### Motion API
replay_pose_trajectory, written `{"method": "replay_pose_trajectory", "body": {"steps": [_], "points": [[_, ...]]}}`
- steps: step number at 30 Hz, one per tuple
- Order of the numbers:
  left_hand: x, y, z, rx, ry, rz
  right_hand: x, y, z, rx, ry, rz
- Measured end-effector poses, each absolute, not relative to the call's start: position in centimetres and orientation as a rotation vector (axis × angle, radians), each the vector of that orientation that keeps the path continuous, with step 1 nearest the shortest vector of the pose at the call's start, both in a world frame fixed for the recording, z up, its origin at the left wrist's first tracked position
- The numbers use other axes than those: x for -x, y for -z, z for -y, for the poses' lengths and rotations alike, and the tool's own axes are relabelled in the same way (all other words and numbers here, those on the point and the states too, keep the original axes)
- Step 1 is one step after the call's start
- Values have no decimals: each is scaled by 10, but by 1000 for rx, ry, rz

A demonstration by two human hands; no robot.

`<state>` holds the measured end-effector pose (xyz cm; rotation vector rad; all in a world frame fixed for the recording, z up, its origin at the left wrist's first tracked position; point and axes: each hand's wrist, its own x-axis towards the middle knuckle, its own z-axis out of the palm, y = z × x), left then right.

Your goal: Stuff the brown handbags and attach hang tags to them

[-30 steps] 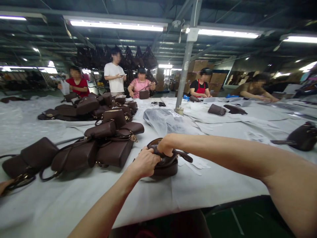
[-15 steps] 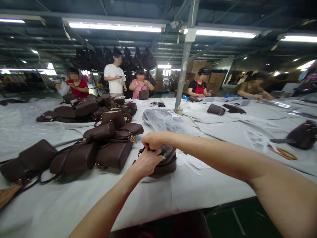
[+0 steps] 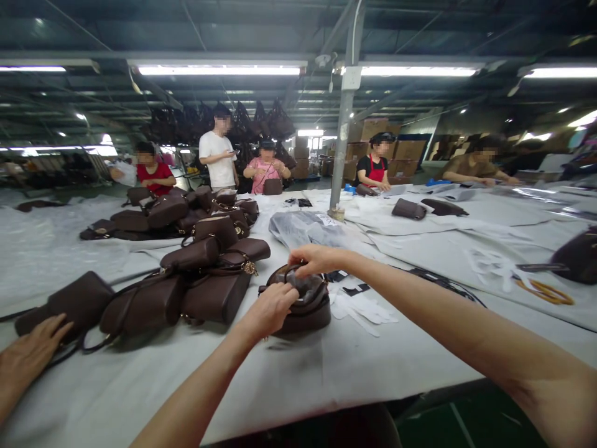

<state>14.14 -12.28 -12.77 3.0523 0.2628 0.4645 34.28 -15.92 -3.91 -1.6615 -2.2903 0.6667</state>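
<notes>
A dark brown handbag (image 3: 308, 317) stands on the white-covered table in front of me, its top opened wide with a greyish lining showing. My left hand (image 3: 273, 306) is closed on the near left edge of its mouth, the fingers curled over the rim. At the far rim my right hand (image 3: 317, 258) grips the edge, thumb and fingers pinched on it; the fingertips are partly hidden. Just left of this bag lies a pile of similar brown handbags (image 3: 214, 297), one with a gold-coloured charm (image 3: 249, 267).
Another person's hand (image 3: 35, 348) rests on a brown bag at the lower left. White gloves (image 3: 366, 309), a plastic-wrapped bundle (image 3: 303, 229), a pole (image 3: 342, 143) and yellow-handled scissors (image 3: 545, 291) are around the table. Several people stand or sit across it.
My hands have moved apart and the bag's mouth now shows open between them. At the lower left, the other person's hand has come further in onto a bag.
</notes>
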Motion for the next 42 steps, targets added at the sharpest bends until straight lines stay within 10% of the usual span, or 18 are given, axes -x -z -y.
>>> {"method": "replay_pose_trajectory", "body": {"steps": [9, 25, 32, 42], "points": [[-136, 116, 119, -2519, -794, -469, -288, 87, 219, 1566, 604, 2140], [-135, 118, 103, -3214, -810, -357, -291, 134, 215, 2001, 376, 2114], [-116, 127, 101, -3147, -805, -279, -312, 150, 223, 1486, 244, 1880], [-109, 123, 89, -3061, -796, -227, -345, 175, 200, 1349, -564, 1514]]}}
